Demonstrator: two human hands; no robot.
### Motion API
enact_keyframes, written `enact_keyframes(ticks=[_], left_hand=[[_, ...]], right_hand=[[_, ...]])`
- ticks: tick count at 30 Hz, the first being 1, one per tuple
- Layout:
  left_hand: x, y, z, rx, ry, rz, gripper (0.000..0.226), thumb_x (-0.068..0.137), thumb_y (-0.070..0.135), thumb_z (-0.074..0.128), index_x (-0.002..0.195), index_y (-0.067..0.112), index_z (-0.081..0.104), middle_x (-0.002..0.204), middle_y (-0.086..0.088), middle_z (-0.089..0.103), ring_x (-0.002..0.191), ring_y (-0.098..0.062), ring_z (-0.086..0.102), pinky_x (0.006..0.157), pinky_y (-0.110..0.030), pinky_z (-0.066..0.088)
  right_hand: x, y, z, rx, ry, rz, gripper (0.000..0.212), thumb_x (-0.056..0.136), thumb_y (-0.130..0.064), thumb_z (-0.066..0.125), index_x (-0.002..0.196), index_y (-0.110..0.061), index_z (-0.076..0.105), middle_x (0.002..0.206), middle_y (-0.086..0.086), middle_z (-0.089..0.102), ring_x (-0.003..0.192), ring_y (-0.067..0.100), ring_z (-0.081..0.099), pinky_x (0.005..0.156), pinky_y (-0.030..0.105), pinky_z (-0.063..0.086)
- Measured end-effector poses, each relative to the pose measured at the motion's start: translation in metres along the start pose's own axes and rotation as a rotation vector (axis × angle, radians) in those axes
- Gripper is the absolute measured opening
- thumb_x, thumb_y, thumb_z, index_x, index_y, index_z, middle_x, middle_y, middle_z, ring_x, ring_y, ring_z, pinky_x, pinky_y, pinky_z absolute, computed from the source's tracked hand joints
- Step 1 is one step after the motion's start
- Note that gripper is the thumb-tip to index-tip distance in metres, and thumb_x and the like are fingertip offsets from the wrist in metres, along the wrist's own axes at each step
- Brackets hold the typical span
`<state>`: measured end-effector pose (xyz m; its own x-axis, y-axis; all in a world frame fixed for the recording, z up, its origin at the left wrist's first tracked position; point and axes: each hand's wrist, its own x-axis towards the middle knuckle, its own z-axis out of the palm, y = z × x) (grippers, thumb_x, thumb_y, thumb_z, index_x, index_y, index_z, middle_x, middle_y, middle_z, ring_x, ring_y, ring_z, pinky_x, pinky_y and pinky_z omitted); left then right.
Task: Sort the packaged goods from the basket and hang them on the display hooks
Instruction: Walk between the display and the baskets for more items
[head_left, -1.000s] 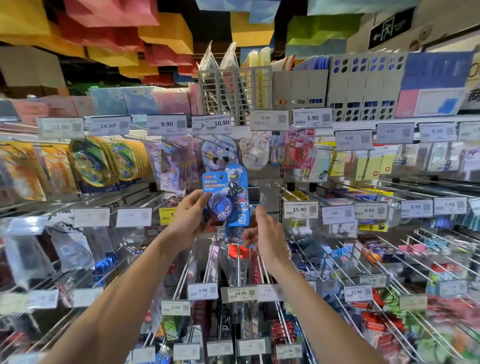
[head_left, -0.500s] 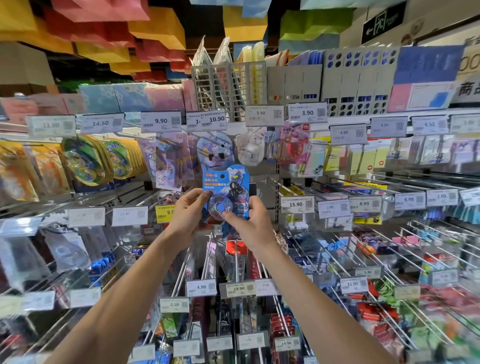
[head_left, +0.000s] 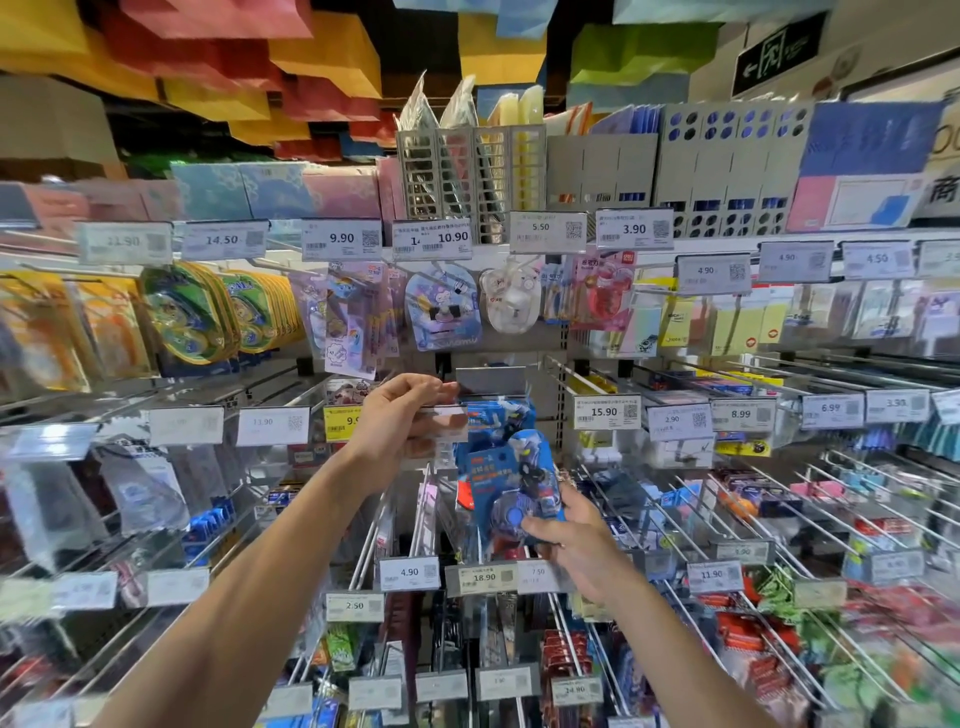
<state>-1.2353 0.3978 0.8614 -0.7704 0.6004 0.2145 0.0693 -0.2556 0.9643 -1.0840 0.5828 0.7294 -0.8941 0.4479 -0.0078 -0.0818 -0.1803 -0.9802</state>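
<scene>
Running along the top row of the rack from its left edge, the white price tags (head_left: 341, 238) read 11.90, 14.50, 9.90, 10.90, 5.50 and 3.90, then 4.90, 4.90 and 4.50 toward the right edge. Under the 10.90 hangs a lilac card pack (head_left: 442, 306) with lettering along its foot that looks like Kuromi. In the upper right corner a dark exit sign (head_left: 776, 52) shows an arrow pointing left.

The middle row gives 13.90, a yellow tag (head_left: 343, 422) of which only 9.9 shows, then 15.90, 2.90, 8.99, 6.99 and 3.30. Lower down the tags read 2.50, 4.90, 18.90, 7.50 and 11.90, and near the bottom edge 24.90. Several tags at the far left and right are too blurred to read.

The left hand (head_left: 400, 415) is raised at the middle row, beside the yellow tag. Its fingers are curled, and thumb and forefinger come together on the left edge of a grey tag flap (head_left: 491, 382) that is tipped up at the front end of a hook. Under that flap hang blue carded packs (head_left: 498, 415).

The right hand (head_left: 576, 551) is lower, just above the 18.90 and 7.50 tags. Its fingers and thumb clamp the bottom end of a blue blister-carded package (head_left: 511, 488) with a round blue item and a silver-and-blue figure printed on it. The writing on the card is too small to read. The package stands upright in that hand, below the raised flap and in front of the hanging packs, not on any of the wire display hooks (head_left: 372, 535).
</scene>
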Motion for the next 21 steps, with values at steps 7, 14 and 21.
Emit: enact_keyframes(ticks=[7, 14, 21], left_hand=[[-0.002, 0.000, -0.001, -0.010, -0.023, -0.005, 0.006, 0.103, 0.019, 0.061, 0.098, 0.015, 0.060, 0.121, -0.003, 0.075, 0.079, -0.024, 0.078, 0.051, -0.024, 0.039], [-0.005, 0.003, 0.002, -0.032, -0.027, 0.001, 0.023, 0.082, 0.030, 0.078, 0.096, 0.021, 0.063, 0.124, -0.005, 0.074, 0.080, -0.024, 0.079, 0.048, -0.024, 0.038], [-0.008, 0.006, 0.001, 0.014, -0.030, -0.009, 0.033, 0.096, 0.013, 0.070, 0.128, 0.019, 0.060, 0.117, -0.007, 0.076, 0.084, -0.027, 0.077, 0.056, -0.028, 0.036]], right_hand=[[0.014, -0.018, 0.017, -0.140, 0.070, -0.138, 0.039, 0.087, -0.014, 0.079, 0.122, -0.017, 0.061, 0.113, 0.005, 0.076, 0.108, 0.031, 0.071, 0.091, 0.051, 0.056], [0.024, -0.024, 0.029, -0.193, 0.137, -0.124, 0.022, 0.094, -0.010, 0.071, 0.109, -0.023, 0.061, 0.101, -0.005, 0.075, 0.097, 0.017, 0.070, 0.070, 0.027, 0.049], [0.035, -0.019, 0.027, -0.341, 0.264, 0.068, 0.032, 0.092, -0.020, 0.069, 0.109, -0.008, 0.045, 0.102, 0.009, 0.059, 0.096, 0.024, 0.061, 0.093, 0.042, 0.050]])
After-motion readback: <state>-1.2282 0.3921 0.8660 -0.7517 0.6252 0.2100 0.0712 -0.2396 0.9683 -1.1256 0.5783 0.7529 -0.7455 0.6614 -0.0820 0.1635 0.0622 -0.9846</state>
